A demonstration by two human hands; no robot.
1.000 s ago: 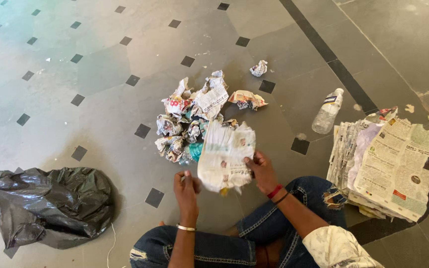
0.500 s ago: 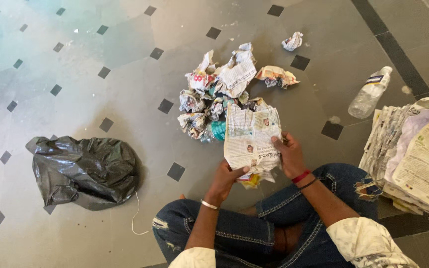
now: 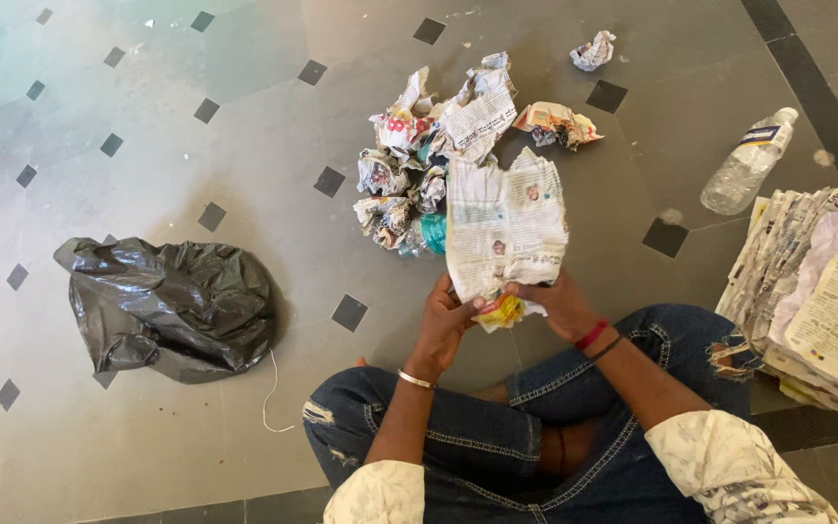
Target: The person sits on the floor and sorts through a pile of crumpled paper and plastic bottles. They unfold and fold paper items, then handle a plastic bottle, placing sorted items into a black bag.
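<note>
Newspaper sheet (image 3: 504,228) raised, yellow thing (image 3: 502,312) perhaps under fingers (image 3: 465,312)

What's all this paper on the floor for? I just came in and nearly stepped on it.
A person sits cross-legged on the tiled floor, with the left hand and right hand both holding a sheet of newspaper around something yellow. Ahead lies a pile of crumpled newspaper bundles. A stack of newspapers and a plastic bottle lie to the right, a black plastic bag to the left.
</note>
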